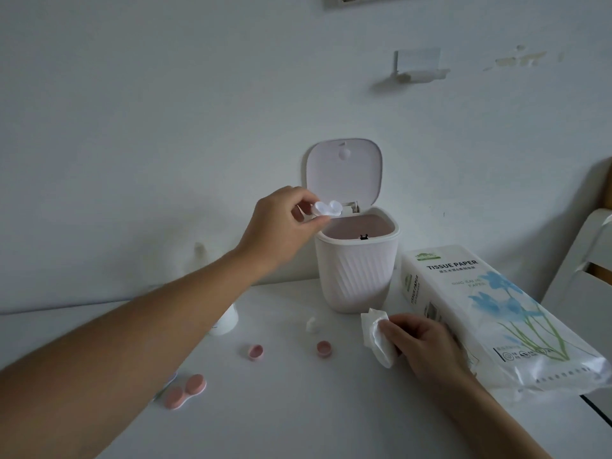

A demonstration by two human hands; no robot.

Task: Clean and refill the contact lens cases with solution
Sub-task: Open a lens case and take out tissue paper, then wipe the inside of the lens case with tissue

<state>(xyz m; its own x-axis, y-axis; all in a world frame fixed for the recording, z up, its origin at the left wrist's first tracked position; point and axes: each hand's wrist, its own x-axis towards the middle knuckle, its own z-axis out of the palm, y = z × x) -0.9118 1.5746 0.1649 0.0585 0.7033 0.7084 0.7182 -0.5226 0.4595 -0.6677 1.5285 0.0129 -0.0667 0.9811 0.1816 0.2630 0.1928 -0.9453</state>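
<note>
My left hand (281, 223) pinches a white contact lens case (328, 208) and holds it tilted over the rim of a small pale bin (356, 276), whose lid (344, 170) stands open. My right hand (427, 346) grips a crumpled white tissue (377, 336) on the table in front of the bin. Two loose pink caps (255, 352) (324, 348) lie on the table. A closed pink lens case (185, 390) lies near the front left. A white solution bottle (227, 321) stands mostly hidden behind my left forearm.
A long pack of tissue paper (490, 313) lies at the right, reaching the table's right edge. A small white cap (313, 324) sits before the bin. The wall rises right behind the table. A white chair back (586, 260) stands at far right.
</note>
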